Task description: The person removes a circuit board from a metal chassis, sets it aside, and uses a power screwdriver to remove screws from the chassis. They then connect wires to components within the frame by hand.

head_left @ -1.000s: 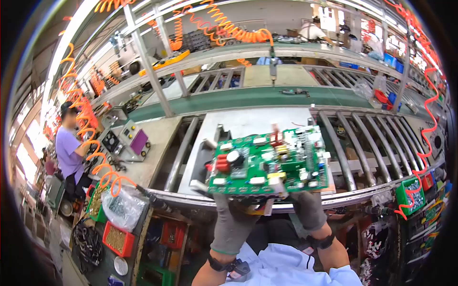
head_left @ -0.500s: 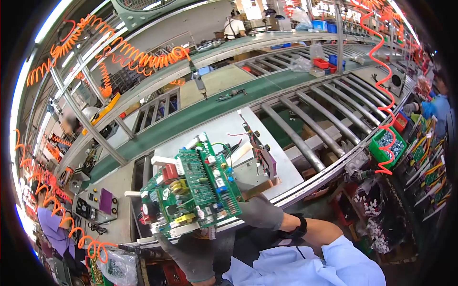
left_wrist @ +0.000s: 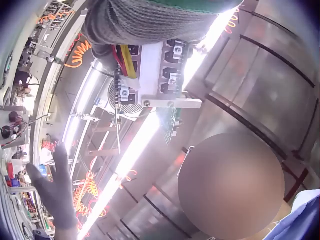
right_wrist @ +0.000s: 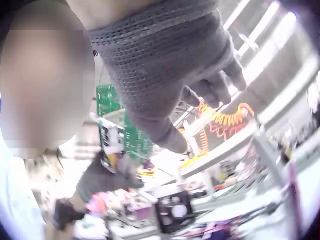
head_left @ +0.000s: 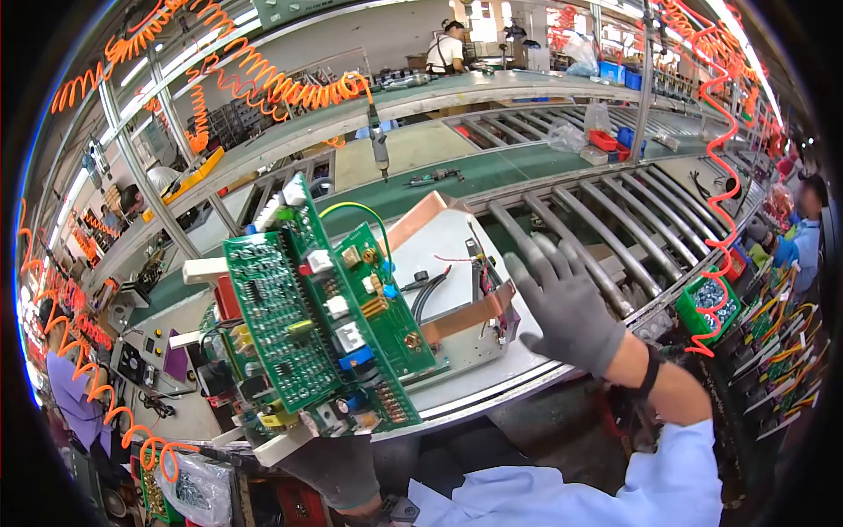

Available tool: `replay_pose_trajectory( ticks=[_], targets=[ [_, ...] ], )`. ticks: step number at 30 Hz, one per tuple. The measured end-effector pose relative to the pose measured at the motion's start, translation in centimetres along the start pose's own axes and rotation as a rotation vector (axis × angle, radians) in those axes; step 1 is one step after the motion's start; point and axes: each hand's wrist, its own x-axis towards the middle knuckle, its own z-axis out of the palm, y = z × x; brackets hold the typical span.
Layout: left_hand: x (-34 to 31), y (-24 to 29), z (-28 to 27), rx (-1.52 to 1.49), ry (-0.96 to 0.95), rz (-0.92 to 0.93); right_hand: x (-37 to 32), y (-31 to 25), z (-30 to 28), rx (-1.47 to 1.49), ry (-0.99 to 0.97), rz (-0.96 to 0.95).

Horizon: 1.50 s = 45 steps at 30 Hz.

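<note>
In the head view a green circuit board assembly (head_left: pixel 294 329), crowded with components and white blocks, is held up and tilted over the bench's left side. My gloved left hand (head_left: pixel 329 470) grips it from below; the board hides most of those fingers. In the left wrist view the underside (left_wrist: pixel 152 70) of the assembly shows beside that glove. To the right, my gloved right hand (head_left: pixel 571 307) is spread with nothing in it, beside a copper strip (head_left: pixel 470 316). A metal chassis (head_left: pixel 465 356) with black cables lies under the strips, partly behind the boards.
Metal rollers (head_left: pixel 606 255) run to the right of the white panel (head_left: pixel 527 362). A screwdriver (head_left: pixel 378 145) hangs on an orange coiled hose over the green belt (head_left: pixel 492 171). A green bin of screws (head_left: pixel 709 303) sits at the right edge, near another person in blue (head_left: pixel 803 255).
The head view has turned right. The board assembly has been lifted closer and tilted up to the left. My right hand has let go of it and moved right, fingers spread.
</note>
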Motion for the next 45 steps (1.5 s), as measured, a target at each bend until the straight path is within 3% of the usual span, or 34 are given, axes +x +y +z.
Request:
replay_pose_trajectory(
  ticks=[3, 6, 9, 10, 12, 15, 17, 19, 21, 24, 28, 31, 38, 45],
  targets=[
    [-0.1, 0.0, 1.1, 0.07, 0.002, 0.037, 2.6, 0.8, 3.5, -0.307, -0.02, -0.13],
    [-0.2, 0.1, 1.9, 0.076, -0.005, 0.035, 5.5, 0.6, 9.1, -0.219, -0.08, -0.146],
    [-0.5, 0.1, 2.9, -0.105, -0.029, -0.031, 7.2, 1.2, 18.1, -0.187, -0.061, -0.109],
    [-0.7, 0.0, 3.3, -0.18, -0.039, -0.057, 7.9, 0.6, 18.3, -0.198, -0.043, -0.089],
    [-1.1, -0.3, 4.4, -0.333, -0.057, -0.111, 9.9, -0.8, 15.1, 0.139, -0.328, 0.231],
    [-1.2, -0.2, 5.9, -0.387, -0.083, -0.213, 10.5, 0.5, 13.5, -0.185, -0.217, -0.212],
    [-0.6, -0.6, 5.3, -0.557, -0.227, -0.341, 10.3, 2.3, 11.1, 0.036, -0.171, -0.15],
    [-0.8, -1.0, 6.5, -0.484, -0.134, -0.291, 9.4, 4.6, 11.6, 0.43, -0.081, 0.0],
    [-0.8, -1.9, 6.6, -0.501, -0.055, -0.311, 7.9, 5.0, 11.1, 1.059, -0.002, 0.258],
    [-0.9, -2.8, 7.3, -0.338, -0.004, -0.214, 6.5, 5.1, 15.0, 1.572, 0.294, 0.361],
    [-0.5, -3.8, 6.8, -0.314, 0.014, -0.293, 6.3, 4.1, 17.1, 1.919, 0.574, 0.468],
    [-0.2, -4.2, 7.1, -0.254, 0.037, -0.304, 6.0, 4.6, 17.7, 2.129, 0.576, 0.569],
    [1.1, -4.5, 6.2, -0.272, 0.045, -0.355, 5.9, 4.8, 17.5, 2.124, 0.613, 0.629],
    [1.4, -4.7, 6.6, -0.076, 0.033, -0.339, 5.6, 4.8, 18.2, 2.05, 0.628, 0.586]
  ],
)
